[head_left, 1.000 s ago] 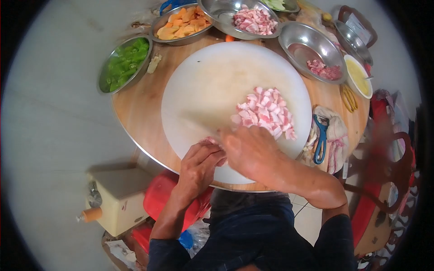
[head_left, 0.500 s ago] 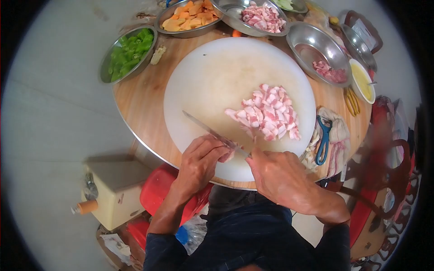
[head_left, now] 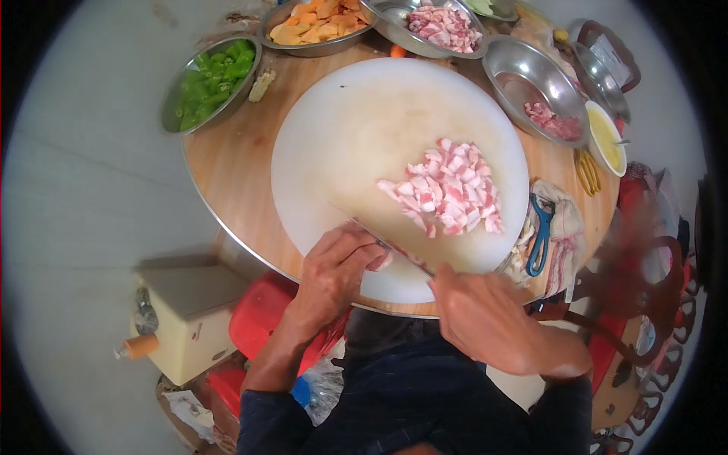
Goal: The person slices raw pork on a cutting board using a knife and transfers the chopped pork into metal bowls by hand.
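Note:
My left hand (head_left: 334,262) is closed on a small piece of raw meat (head_left: 381,261) near the front edge of the round white cutting board (head_left: 326,144). Most of that piece is hidden under my fingers. In my right hand (head_left: 478,307) is the handle of a knife (head_left: 402,254), its blade slanting up and left against the meat, close to my left fingertips. Just beyond the blade lies a heap of diced pink-and-white meat (head_left: 455,186) on the right half of the board.
Along the back of the wooden table (head_left: 227,171) stand metal bowls with green peppers (head_left: 216,83), orange slices (head_left: 322,23) and meat (head_left: 444,29). Another metal bowl (head_left: 531,72) holds a little meat. At right are a blue-handled peeler (head_left: 541,235), a cloth (head_left: 567,227) and a bowl of yellow liquid (head_left: 604,140).
My right hand has drawn the knife back to the right and toward me, so less blade extends past my left hand. My left hand stays on the meat.

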Demonstrator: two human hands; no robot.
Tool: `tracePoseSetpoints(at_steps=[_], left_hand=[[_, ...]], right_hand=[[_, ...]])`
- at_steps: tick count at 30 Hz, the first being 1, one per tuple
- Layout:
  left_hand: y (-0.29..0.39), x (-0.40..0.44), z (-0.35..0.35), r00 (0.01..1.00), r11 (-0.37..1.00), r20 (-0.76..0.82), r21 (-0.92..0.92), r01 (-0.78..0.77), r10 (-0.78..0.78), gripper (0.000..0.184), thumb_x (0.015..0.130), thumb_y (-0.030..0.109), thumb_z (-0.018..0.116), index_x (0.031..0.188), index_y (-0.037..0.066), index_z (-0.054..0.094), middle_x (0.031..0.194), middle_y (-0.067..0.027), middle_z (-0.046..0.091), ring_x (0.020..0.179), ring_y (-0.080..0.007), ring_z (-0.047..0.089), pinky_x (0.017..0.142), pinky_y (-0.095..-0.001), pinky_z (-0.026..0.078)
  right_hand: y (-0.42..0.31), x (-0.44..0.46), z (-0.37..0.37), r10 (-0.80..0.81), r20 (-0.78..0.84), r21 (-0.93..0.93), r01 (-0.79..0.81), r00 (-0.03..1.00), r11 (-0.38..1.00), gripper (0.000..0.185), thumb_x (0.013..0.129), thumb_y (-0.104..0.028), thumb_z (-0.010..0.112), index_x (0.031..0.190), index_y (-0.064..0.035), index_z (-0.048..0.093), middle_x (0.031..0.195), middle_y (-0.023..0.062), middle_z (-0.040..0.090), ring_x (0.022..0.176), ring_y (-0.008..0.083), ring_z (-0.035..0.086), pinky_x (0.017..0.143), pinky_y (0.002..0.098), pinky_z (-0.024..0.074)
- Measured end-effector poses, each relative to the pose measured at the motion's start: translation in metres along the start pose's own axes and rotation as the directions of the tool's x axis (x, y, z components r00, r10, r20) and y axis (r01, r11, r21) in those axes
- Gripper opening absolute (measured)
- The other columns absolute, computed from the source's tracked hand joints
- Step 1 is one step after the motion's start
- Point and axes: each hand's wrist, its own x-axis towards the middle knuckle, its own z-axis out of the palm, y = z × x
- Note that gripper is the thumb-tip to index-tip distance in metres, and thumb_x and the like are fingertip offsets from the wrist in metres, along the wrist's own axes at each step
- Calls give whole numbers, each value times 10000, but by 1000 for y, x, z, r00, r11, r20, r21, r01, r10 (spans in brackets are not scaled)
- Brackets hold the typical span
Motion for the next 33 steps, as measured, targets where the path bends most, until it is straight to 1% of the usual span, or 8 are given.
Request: tracePoseSetpoints(at_steps=[3,9,15,19,21,24,27,33], left_hand=[[0,2,-1,999,999,20,29,-31,30,317,692,-74,749,994,19,775,1046,-97,740,1023,-311,732,874,-415,613],[5,5,0,999,999,-37,46,-7,8,291,703,-69,763,979,21,769,1045,-96,741,999,-312,726,852,-421,598],[4,-2,0,998,998,-23,14,54,-53,282,724,-89,739,978,29,773,1030,-87,746,1007,-311,731,883,-419,596],[1,-1,5,999,999,-32,-6,38,-38,263,730,-82,729,964,29,773,999,-81,746,998,-308,733,892,-409,596],[2,-1,3,999,1000,-36,7,26,-26,254,730,-76,731,958,27,772,987,-80,745,993,-306,732,891,-406,595],[2,-1,1,999,999,-20,3,38,-38,257,737,-66,734,972,30,770,992,-81,741,990,-305,730,894,-408,595],[2,0,-1,999,1000,-40,7,-5,6,257,758,-59,735,995,35,771,995,-84,738,989,-311,730,923,-419,596],[0,-5,-4,997,999,-80,-37,-18,15,303,753,-79,754,1030,42,779,1026,-83,748,1051,-323,728,983,-441,597]], right_hand=[[3,41,25,-233,-294,-21,238,927,971,209,915,-45,675,1064,97,639,784,211,750,733,385,788,647,456,629],[8,60,37,-222,-378,40,256,899,966,216,917,-28,661,1084,104,625,736,255,716,709,441,753,628,502,592],[1,-8,4,67,50,-96,-62,996,993,159,912,-55,689,1022,52,648,764,224,738,755,360,792,658,456,623],[1,9,4,-19,-4,-13,19,1000,1000,161,910,-58,694,1014,54,646,749,229,736,722,380,786,648,452,624],[6,35,27,-269,-362,-63,264,893,962,180,1014,-88,653,1034,89,625,676,242,679,640,442,732,580,505,573],[12,67,42,-202,-474,-82,186,857,979,190,1044,-106,640,1037,83,632,678,250,678,639,438,729,586,524,564],[18,61,31,46,-375,-26,-60,926,998,190,989,-89,654,1013,100,643,702,252,709,616,441,738,549,523,576],[14,24,13,-36,-329,66,61,944,996,302,1115,-181,570,1055,109,629,668,245,690,618,459,729,553,513,584]])
